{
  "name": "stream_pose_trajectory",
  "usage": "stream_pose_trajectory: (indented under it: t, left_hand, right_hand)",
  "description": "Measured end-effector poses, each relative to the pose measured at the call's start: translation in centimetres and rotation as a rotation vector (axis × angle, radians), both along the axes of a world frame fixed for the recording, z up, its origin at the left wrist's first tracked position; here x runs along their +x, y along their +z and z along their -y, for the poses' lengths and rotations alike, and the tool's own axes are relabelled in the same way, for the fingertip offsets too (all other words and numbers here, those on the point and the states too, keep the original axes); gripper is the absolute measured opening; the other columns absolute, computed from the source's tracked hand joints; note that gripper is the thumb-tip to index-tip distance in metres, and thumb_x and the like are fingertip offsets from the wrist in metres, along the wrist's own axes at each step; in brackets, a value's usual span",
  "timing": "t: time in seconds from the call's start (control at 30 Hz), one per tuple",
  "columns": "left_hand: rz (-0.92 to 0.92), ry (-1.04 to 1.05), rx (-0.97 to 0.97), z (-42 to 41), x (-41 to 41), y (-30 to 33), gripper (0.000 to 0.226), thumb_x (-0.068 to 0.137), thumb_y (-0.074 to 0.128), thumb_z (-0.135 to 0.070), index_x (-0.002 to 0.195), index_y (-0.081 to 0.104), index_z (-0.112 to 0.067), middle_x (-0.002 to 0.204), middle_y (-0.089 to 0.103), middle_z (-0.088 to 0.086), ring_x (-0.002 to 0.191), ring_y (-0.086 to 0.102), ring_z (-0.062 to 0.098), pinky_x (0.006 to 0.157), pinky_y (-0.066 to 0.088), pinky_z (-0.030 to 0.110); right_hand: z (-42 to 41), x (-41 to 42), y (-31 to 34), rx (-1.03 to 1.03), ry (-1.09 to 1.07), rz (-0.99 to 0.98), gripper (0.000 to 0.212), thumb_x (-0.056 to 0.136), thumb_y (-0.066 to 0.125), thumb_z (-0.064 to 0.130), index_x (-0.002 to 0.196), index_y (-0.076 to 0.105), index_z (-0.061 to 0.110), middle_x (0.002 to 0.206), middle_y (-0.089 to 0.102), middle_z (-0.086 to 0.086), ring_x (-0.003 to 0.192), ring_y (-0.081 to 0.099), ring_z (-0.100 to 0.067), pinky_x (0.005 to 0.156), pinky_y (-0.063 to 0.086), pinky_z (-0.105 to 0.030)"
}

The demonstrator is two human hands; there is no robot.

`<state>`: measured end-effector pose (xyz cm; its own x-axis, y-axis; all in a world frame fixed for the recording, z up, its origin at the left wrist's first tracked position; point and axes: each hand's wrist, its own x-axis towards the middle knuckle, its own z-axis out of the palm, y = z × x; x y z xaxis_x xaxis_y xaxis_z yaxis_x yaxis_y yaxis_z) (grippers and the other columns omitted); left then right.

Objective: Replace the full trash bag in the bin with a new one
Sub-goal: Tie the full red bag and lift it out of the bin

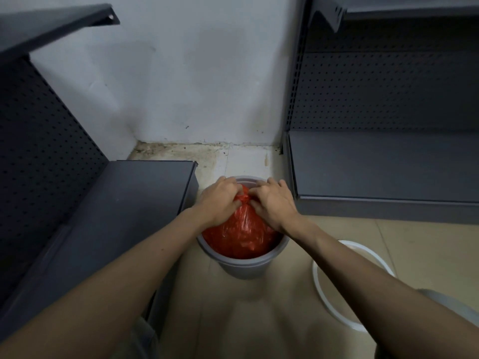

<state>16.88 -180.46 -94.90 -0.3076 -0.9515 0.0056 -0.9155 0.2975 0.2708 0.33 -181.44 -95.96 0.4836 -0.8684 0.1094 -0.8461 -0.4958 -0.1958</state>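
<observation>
A grey round bin (pixel 242 265) stands on the tiled floor between two shelving units. Inside it sits a full red trash bag (pixel 242 234), bulging up to the rim, its top gathered into a knot. My left hand (pixel 219 200) pinches the gathered top from the left. From the right, my right hand (pixel 276 203) grips the same gathered plastic. Both hands meet over the far half of the bin and hide part of the knot.
A dark grey shelf unit (pixel 116 203) stands close on the left of the bin, another (pixel 383 167) on the right. A white ring (pixel 337 286) lies on the floor at the right, partly under my right forearm. A stained white wall is behind.
</observation>
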Motion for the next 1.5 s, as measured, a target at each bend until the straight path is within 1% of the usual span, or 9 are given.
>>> stream_pose_trajectory:
  t: [0.17, 0.47, 0.67, 0.83, 0.97, 1.1, 1.2, 1.37, 1.5]
  left_hand:
    - [-0.049, 0.022, -0.041, 0.1, 0.7, 4.7, 0.016, 0.094, 0.058, -0.027, 0.105, 0.066, -0.017, 0.104, 0.054, -0.001, 0.106, 0.048, 0.019, 0.091, 0.045, 0.04]
    - [-0.008, 0.0, -0.16, 0.7, 1.0, 14.9, 0.021, 0.098, 0.05, -0.032, 0.111, 0.06, -0.019, 0.11, 0.057, -0.002, 0.11, 0.05, 0.019, 0.094, 0.043, 0.042]
    - [-0.067, 0.029, -0.3, 0.9, 1.0, 20.5, 0.021, 0.101, 0.045, -0.035, 0.11, 0.058, -0.021, 0.105, 0.053, -0.007, 0.107, 0.05, 0.014, 0.086, 0.046, 0.036]
    - [-0.095, 0.035, -0.48, 1.7, 0.9, 24.2, 0.023, 0.103, 0.042, -0.035, 0.109, 0.057, -0.018, 0.106, 0.052, -0.005, 0.105, 0.047, 0.013, 0.084, 0.047, 0.038]
    - [-0.151, 0.057, -0.506, 2.7, 0.5, 29.5, 0.024, 0.103, 0.042, -0.035, 0.11, 0.059, -0.018, 0.105, 0.053, -0.004, 0.105, 0.048, 0.013, 0.082, 0.047, 0.035]
    - [-0.137, 0.057, -0.471, 2.9, -0.1, 38.1, 0.024, 0.103, 0.043, -0.034, 0.109, 0.058, -0.016, 0.107, 0.053, -0.002, 0.106, 0.048, 0.015, 0.085, 0.046, 0.036]
    - [-0.097, 0.058, -0.471, 2.6, -0.3, 46.4, 0.023, 0.103, 0.044, -0.033, 0.108, 0.058, -0.014, 0.106, 0.054, -0.001, 0.104, 0.049, 0.018, 0.085, 0.045, 0.037]
    - [-0.077, 0.035, -0.476, 1.3, -0.3, 63.0, 0.023, 0.103, 0.044, -0.031, 0.11, 0.057, -0.013, 0.108, 0.055, 0.0, 0.106, 0.05, 0.018, 0.087, 0.044, 0.036]
    - [-0.053, 0.069, -0.472, -0.2, -0.2, 76.6, 0.024, 0.104, 0.042, -0.032, 0.11, 0.056, -0.015, 0.109, 0.054, -0.002, 0.108, 0.049, 0.017, 0.089, 0.044, 0.036]
  right_hand:
    - [0.7, 0.1, 4.4, -0.033, 0.032, 0.095, 0.03, 0.098, 0.046, 0.033, 0.121, 0.065, 0.03, 0.114, 0.062, 0.0, 0.105, 0.047, -0.023, 0.088, 0.03, -0.036]
    - [2.2, -0.4, 14.2, -0.076, 0.051, 0.224, 0.025, 0.097, 0.05, 0.03, 0.111, 0.067, 0.017, 0.104, 0.071, -0.003, 0.097, 0.05, -0.023, 0.085, 0.041, -0.039]
    - [2.8, -0.6, 20.9, -0.151, 0.077, 0.264, 0.027, 0.099, 0.049, 0.033, 0.112, 0.064, 0.015, 0.104, 0.067, -0.003, 0.1, 0.051, -0.021, 0.083, 0.041, -0.036]
    - [4.0, -1.0, 25.7, -0.324, 0.119, 0.23, 0.029, 0.099, 0.049, 0.036, 0.108, 0.065, 0.014, 0.101, 0.068, -0.002, 0.095, 0.052, -0.02, 0.082, 0.042, -0.035]
    - [5.0, -1.3, 31.4, -0.346, 0.114, 0.24, 0.028, 0.099, 0.048, 0.036, 0.107, 0.064, 0.014, 0.1, 0.067, -0.001, 0.092, 0.052, -0.019, 0.079, 0.042, -0.033]
    - [5.2, -1.5, 40.0, -0.321, 0.099, 0.206, 0.029, 0.099, 0.048, 0.035, 0.108, 0.065, 0.014, 0.102, 0.068, -0.002, 0.093, 0.053, -0.02, 0.08, 0.043, -0.035]
    - [4.9, -1.8, 48.2, -0.317, 0.099, 0.179, 0.028, 0.099, 0.047, 0.034, 0.109, 0.065, 0.014, 0.102, 0.068, -0.002, 0.093, 0.053, -0.021, 0.079, 0.042, -0.035]
    - [3.5, -1.9, 64.9, -0.32, 0.106, 0.185, 0.028, 0.099, 0.048, 0.032, 0.107, 0.066, 0.013, 0.099, 0.068, -0.003, 0.091, 0.053, -0.021, 0.079, 0.046, -0.04]
    - [2.4, -1.6, 78.0, -0.362, 0.122, 0.179, 0.026, 0.099, 0.048, 0.032, 0.104, 0.066, 0.014, 0.094, 0.067, -0.001, 0.088, 0.051, -0.021, 0.078, 0.044, -0.037]
